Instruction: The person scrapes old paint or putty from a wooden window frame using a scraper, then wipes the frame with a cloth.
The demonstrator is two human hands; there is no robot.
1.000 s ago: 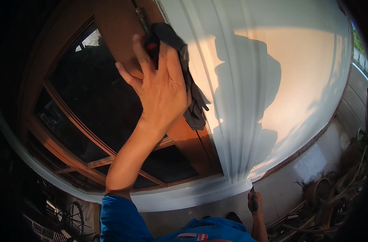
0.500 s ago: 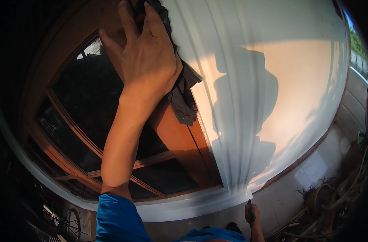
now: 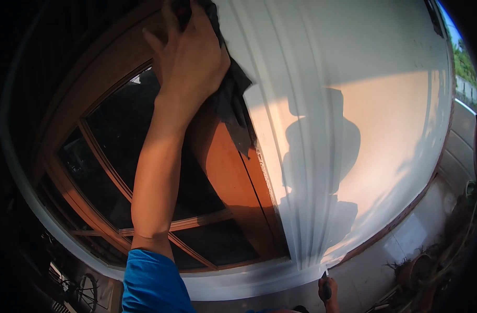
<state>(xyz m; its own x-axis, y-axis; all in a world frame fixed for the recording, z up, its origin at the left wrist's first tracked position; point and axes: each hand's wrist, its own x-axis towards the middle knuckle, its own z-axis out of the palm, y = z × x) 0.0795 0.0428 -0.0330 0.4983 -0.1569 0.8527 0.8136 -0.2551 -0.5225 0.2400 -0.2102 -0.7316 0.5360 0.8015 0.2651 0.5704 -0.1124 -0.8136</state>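
My left hand (image 3: pixel 194 65) is raised high, its fingers bent over a dark grey cloth (image 3: pixel 234 101). The cloth lies against the seam between the brown wooden frame (image 3: pixel 222 161) and the white moulded trim (image 3: pixel 296 156), its loose end hanging below my wrist. The fingertips reach the top edge of the view, in shade. Low on the right, my right hand (image 3: pixel 330 293) is closed round the dark handle of a small scraper-like tool (image 3: pixel 326 287). Its blade points upward near the foot of the trim; the exact kind of tool is too small to tell.
Dark glass panes (image 3: pixel 196 177) fill the wooden frame on the left. A white wall (image 3: pixel 395 115) curves away to the right, with my shadow on it. Plant pots (image 3: pixel 418 268) and dry stems stand at lower right. A bicycle wheel (image 3: pixel 87 292) shows at lower left.
My left hand has moved up along the seam with the cloth. The view has tilted upward, so the wall and shadow appear lower. My right hand still grips the tool.
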